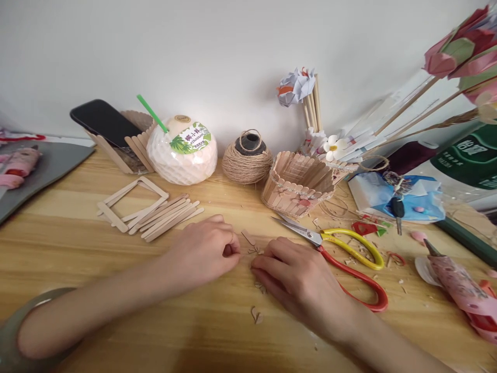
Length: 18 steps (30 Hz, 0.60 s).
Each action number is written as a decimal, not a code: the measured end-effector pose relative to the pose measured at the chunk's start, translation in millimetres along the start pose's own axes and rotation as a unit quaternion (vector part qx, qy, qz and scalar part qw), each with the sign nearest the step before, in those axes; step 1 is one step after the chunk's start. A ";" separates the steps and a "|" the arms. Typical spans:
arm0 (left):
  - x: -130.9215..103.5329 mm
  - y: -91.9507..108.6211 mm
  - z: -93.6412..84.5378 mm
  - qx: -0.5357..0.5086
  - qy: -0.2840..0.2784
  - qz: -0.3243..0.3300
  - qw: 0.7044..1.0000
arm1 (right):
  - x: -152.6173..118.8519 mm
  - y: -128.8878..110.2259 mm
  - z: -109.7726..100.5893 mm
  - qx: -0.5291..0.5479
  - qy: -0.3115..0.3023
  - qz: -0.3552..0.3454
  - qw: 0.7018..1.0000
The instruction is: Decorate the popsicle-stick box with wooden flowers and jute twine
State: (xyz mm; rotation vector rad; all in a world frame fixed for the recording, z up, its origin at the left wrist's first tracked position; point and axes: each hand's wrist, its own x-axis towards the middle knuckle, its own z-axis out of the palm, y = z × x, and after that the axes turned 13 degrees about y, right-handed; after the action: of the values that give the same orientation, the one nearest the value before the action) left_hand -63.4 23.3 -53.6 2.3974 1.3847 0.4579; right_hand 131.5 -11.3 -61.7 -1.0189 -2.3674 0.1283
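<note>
1. Done, as far as shows: stick basket (287, 192) stands built at the back of the table (147, 331); square stick frame (112, 217) is laid out at left.
2. Apparently left: loose sticks (171, 216) lie in a bunch touching or just beside the frame, unused; wood scraps (248, 238) are strewn between and below the hands, not gathered. Looks partway.
3. Left hand (212, 251): fingers curled in, thumb close to index, narrow gap at most. Sits just left of the scraps. Can't tell if anything is pinched.
4. Right hand (291, 269): fingers bunched together, tips down at the table among the scraps, seemingly touching some. Grip on a piece can't be confirmed.
5. Scissors (314, 237) lie just beyond the right hand, blades parted slightly, not held.
</note>
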 end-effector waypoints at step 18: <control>1.6 -10.4 -1.1 -0.048 -0.025 0.038 0.998 | 1.2 -0.4 0.4 -0.009 -0.003 -0.001 1.000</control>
State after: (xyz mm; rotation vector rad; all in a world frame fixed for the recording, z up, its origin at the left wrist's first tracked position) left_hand -71.1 29.8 -57.0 2.3742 1.2246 0.4691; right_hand 130.3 -10.7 -61.4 -1.0272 -2.3784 0.1090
